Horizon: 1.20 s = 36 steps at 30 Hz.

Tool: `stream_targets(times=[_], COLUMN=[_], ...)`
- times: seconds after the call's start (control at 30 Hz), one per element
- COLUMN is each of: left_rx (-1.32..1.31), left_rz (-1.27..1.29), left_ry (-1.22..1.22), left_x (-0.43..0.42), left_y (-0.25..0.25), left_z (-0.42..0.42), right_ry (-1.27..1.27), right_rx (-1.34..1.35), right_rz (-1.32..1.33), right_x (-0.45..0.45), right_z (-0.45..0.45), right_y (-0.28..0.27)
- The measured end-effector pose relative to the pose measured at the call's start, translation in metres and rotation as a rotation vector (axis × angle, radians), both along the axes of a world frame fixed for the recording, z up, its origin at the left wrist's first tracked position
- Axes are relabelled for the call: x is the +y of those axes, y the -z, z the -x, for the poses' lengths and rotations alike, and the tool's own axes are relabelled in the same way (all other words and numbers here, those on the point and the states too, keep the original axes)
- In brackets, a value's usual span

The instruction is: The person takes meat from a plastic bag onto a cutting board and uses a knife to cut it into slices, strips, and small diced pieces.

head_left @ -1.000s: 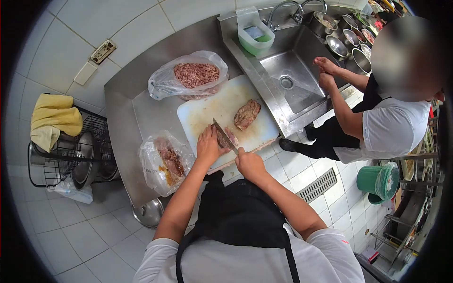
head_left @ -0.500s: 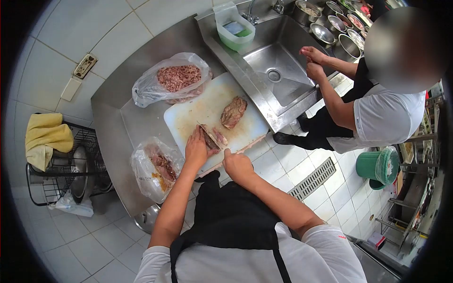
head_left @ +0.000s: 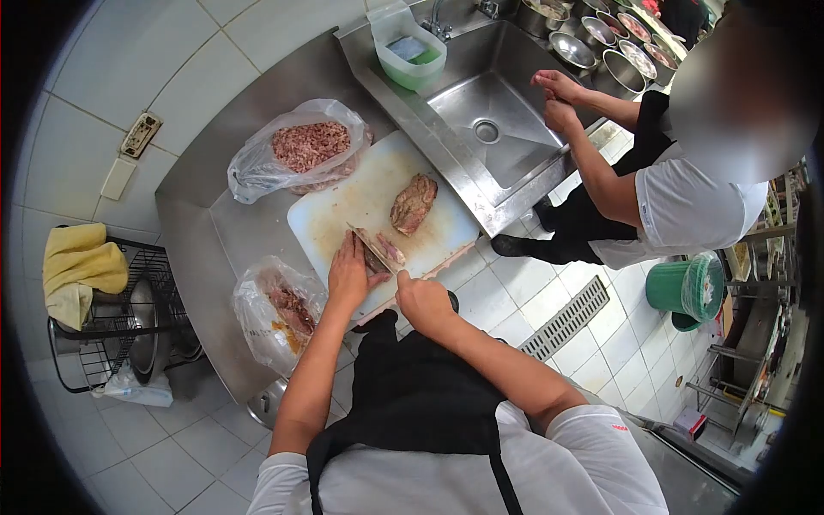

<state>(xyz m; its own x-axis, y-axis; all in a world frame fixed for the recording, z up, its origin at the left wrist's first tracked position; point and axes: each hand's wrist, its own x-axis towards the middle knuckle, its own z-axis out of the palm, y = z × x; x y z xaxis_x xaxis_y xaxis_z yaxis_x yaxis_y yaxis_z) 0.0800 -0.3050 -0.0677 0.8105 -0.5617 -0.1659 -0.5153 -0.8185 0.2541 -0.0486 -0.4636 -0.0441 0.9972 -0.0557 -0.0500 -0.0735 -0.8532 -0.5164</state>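
Observation:
My left hand [head_left: 348, 273] presses a piece of meat [head_left: 375, 265] onto the white cutting board [head_left: 319, 225], its fingers bent over the meat. In my right hand [head_left: 424, 304] is the handle of a knife [head_left: 372, 246], whose blade stands along the meat right beside my left fingers. A cut slice of meat [head_left: 392, 249] leans on the blade's far side. Farther up the board lies a larger browned chunk of meat [head_left: 414, 204]. Part of the held meat is hidden by my fingers and the blade.
Behind the board sits a plastic bag of minced meat [head_left: 311, 146]. Another bag [head_left: 259, 322] with meat lies left of my forearm. A steel sink [head_left: 486, 130] adjoins the counter; a co-worker [head_left: 695, 202] stands by it, hands above the basin. A green bin [head_left: 674, 287] is on the floor.
The view has shifted slightly, moving the scene a little left. Both hands stay at the meat with the knife; the slice beside the blade sits slightly differently.

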Motion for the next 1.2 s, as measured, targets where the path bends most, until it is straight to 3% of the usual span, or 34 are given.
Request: stream_targets(times=[0.67,0.87,0.97,1.2], left_rx=[0.011,-0.027,0.001,-0.011], left_rz=[-0.004,0.078,0.08,0.08], left_ry=[0.009,0.011,-0.006,-0.012], left_x=[0.005,0.016,0.014,0.018], left_y=[-0.004,0.013,0.01,0.011], left_z=[-0.002,-0.001,-0.002,0.0], right_ry=[-0.041,-0.069,-0.081,-0.125], right_rx=[0.061,0.238,0.193,0.143], right_rz=[-0.094,-0.016,-0.019,-0.019], right_x=[-0.003,-0.015,-0.009,0.0], right_z=[-0.036,-0.008,-0.029,-0.065], right_y=[0.0,-0.011,0.012,0.01])
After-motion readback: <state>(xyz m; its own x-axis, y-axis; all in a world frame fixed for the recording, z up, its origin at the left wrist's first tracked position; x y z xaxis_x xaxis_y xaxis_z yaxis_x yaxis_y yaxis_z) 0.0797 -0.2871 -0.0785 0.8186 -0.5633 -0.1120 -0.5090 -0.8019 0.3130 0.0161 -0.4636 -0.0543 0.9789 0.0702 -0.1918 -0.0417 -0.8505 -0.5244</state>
